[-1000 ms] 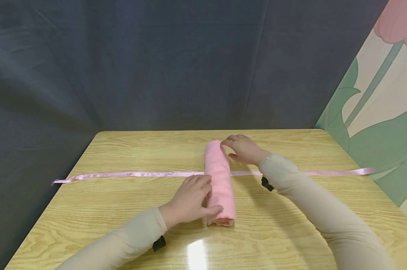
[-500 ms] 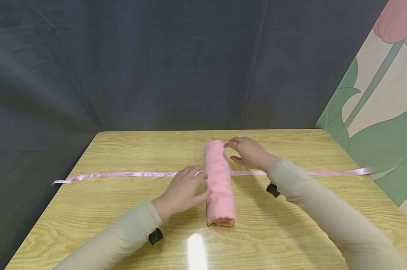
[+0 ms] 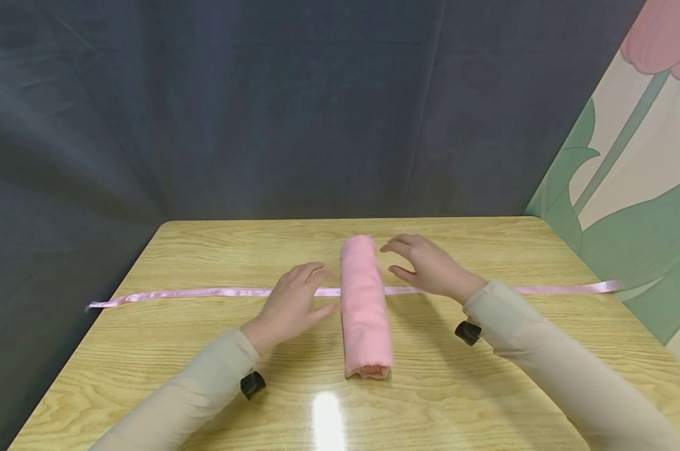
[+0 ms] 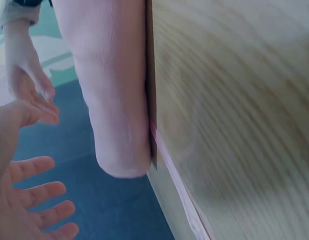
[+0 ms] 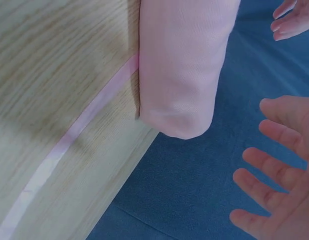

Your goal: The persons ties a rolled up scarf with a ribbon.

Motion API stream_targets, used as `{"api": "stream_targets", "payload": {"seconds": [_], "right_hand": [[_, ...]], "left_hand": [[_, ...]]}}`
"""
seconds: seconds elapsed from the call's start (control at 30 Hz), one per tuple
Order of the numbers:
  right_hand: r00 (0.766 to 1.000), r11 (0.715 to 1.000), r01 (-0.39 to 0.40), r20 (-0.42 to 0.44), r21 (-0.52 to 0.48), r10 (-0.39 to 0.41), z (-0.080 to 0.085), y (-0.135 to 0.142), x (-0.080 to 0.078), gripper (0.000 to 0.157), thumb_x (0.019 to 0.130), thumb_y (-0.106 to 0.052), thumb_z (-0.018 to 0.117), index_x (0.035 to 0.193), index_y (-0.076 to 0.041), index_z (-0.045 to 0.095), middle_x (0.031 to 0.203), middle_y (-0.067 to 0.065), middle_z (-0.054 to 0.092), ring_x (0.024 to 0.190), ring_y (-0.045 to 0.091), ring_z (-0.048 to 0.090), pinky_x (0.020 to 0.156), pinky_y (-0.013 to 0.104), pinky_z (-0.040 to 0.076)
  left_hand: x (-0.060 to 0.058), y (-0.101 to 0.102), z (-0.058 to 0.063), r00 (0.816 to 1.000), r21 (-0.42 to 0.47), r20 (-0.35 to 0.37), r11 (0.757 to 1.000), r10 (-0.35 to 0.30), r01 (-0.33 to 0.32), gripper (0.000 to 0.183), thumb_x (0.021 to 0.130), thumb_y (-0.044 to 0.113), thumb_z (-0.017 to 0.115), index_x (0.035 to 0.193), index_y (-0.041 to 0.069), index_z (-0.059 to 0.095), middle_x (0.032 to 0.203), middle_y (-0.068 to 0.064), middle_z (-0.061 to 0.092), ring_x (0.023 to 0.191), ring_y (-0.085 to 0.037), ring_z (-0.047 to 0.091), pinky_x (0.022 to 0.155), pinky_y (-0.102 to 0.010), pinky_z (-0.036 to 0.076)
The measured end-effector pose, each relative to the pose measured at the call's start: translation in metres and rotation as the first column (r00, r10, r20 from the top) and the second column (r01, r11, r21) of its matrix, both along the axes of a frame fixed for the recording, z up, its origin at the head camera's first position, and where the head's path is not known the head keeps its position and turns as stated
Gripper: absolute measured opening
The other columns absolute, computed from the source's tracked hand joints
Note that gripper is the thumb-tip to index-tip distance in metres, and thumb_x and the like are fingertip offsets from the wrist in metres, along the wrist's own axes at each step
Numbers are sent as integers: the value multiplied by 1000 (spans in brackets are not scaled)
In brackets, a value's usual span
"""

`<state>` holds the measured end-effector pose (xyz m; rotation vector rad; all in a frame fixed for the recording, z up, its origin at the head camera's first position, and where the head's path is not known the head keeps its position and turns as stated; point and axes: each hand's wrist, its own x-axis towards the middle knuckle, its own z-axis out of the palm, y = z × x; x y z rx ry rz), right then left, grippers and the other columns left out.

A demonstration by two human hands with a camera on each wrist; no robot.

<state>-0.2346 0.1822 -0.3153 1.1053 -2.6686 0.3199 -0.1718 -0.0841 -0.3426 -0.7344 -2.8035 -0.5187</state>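
A rolled pink towel [image 3: 365, 307] lies lengthwise on the table, its near end showing the coiled layers. Beneath it a thin pink satin ribbon [image 3: 205, 292] runs crosswise, sticking out to both sides. My left hand [image 3: 292, 305] hovers left of the roll, over the ribbon, fingers spread and apart from the towel. On the other side my right hand [image 3: 430, 263] is held near the roll's far end, fingers loosely bent, holding nothing. The wrist views show both hands with spread fingers beside the towel [image 4: 112, 90].
The wooden table [image 3: 205, 357] has a dark blue curtain [image 3: 295, 113] along its back and left. A wall with a painted tulip [image 3: 633, 144] stands at the right. The ribbon's left end reaches the table's left edge, its right end the right edge.
My left hand has let go of the towel roll and moved left and away. My right hand has drawn back to the right from its far end. The towel and ribbon have stayed put.
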Motion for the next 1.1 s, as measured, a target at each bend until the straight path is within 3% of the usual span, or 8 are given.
{"api": "stream_targets", "payload": {"seconds": [0.3,0.53,1.1], "right_hand": [[999,998,3,-33,-71,-5,-3,14,10,31,84,-14,67,113,-4,62,115,15,64,110,33,58,94,48,46],[996,997,32,-85,-77,-38,-6,29,12,31,82,-12,69,111,-3,64,112,16,64,106,34,59,92,51,46],[989,978,151,12,-147,-150,-26,69,10,30,82,-6,68,111,1,62,112,21,63,105,38,59,90,52,46]], "left_hand": [[-11,-21,-2,996,52,-62,997,67,-63,49,88,36,61,126,7,54,132,-15,52,122,-33,50,101,-50,41],[-18,-41,-7,990,68,-70,990,125,-120,48,88,35,61,124,5,54,129,-16,54,121,-34,50,101,-51,41],[-24,-79,-19,966,79,70,964,248,-253,42,88,20,54,126,1,51,132,-20,50,123,-41,45,101,-57,36]]}}
